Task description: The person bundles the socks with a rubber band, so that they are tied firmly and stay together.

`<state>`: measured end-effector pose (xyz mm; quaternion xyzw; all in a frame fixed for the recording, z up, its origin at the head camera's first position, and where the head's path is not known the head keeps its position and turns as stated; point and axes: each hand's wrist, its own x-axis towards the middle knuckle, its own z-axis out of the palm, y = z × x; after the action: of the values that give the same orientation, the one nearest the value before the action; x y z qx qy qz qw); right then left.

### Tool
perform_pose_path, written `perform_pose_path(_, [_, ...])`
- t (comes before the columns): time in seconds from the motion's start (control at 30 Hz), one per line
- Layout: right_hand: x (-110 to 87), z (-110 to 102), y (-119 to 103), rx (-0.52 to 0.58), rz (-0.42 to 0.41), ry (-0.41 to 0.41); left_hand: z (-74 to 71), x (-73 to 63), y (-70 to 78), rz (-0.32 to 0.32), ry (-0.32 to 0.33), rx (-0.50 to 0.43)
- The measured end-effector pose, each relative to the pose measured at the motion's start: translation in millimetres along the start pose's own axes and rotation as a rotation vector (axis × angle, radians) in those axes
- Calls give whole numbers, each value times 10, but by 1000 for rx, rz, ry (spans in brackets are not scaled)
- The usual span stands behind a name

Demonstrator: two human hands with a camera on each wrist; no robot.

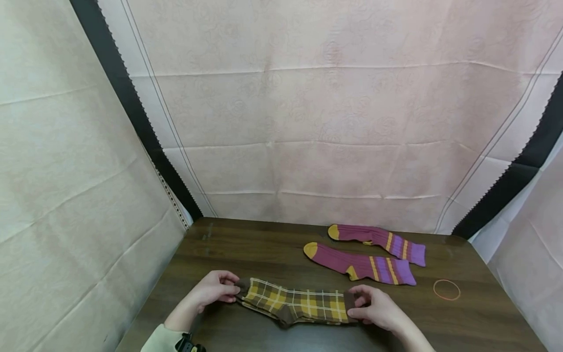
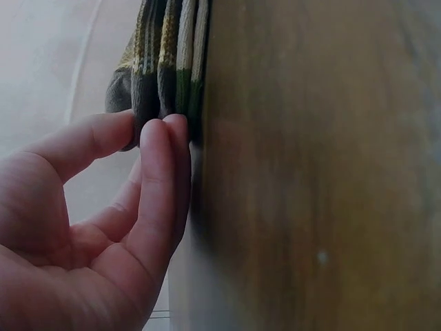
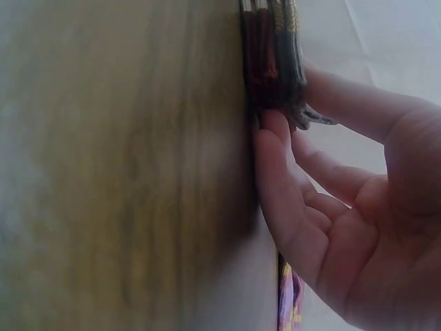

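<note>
A stack of plaid socks [image 1: 303,303], the top one yellow and brown with white lines, lies lengthwise between both hands at the front of the table. My left hand [image 1: 218,288] pinches the dark toe end. In the left wrist view, several layers of sock [image 2: 158,76] show, some with green tips, between thumb and fingers. My right hand [image 1: 374,305] pinches the brown cuff end. The right wrist view shows dark red layers [image 3: 260,65] under the grey-brown one, with fingertips beneath the cuffs.
Two purple striped socks with yellow toes, the nearer sock [image 1: 360,264] and the farther sock [image 1: 378,239], lie flat beyond the stack. To their right is a thin rubber band [image 1: 446,290]. Pale cloth walls [image 1: 330,122] rise around the dark wooden table [image 1: 246,244].
</note>
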<state>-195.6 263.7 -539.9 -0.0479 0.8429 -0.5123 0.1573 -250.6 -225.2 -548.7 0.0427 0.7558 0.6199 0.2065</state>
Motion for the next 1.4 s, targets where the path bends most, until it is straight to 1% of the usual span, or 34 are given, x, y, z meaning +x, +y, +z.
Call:
perform_pose_path(0.17, [-7, -18, 3, -2, 14, -3, -19, -15, 27, -2, -3, 13])
perform_pose_path(0.47, [-37, -75, -11, 34, 23, -39, -73, -33, 35, 36, 22, 60])
perform_pose_path(0.6, [-57, -123, -14, 56, 17, -19, -107, -32, 74, 59, 33, 74])
perform_pose_path(0.7, [-64, -161, -23, 61, 9, 6, -114, -19, 120, 85, 65, 87])
perform_pose_path(0.83, [-28, -194, -42, 43, 3, 49, -80, 14, 200, 138, 142, 117])
perform_pose_path(0.97, [47, -211, -78, 12, -17, 97, 9, 69, 319, 195, 222, 179])
perform_pose_path(1.03, [85, -224, -111, 4, -29, 123, 76, 119, 386, 229, 246, 209])
perform_pose_path(1.1, [130, -243, -148, -8, -43, 146, 159, 185, 455, 261, 247, 217])
perform_pose_path(1.2, [217, -280, -206, -41, -53, 199, 313, 299, 572, 298, 214, 204])
perform_pose_path(1.27, [286, -304, -236, -81, -68, 236, 428, 384, 643, 307, 173, 190])
perform_pose_path(1.33, [363, -322, -253, -121, -80, 273, 549, 475, 708, 307, 128, 173])
perform_pose_path(1.4, [441, -329, -252, -161, -90, 290, 664, 564, 761, 292, 81, 151])
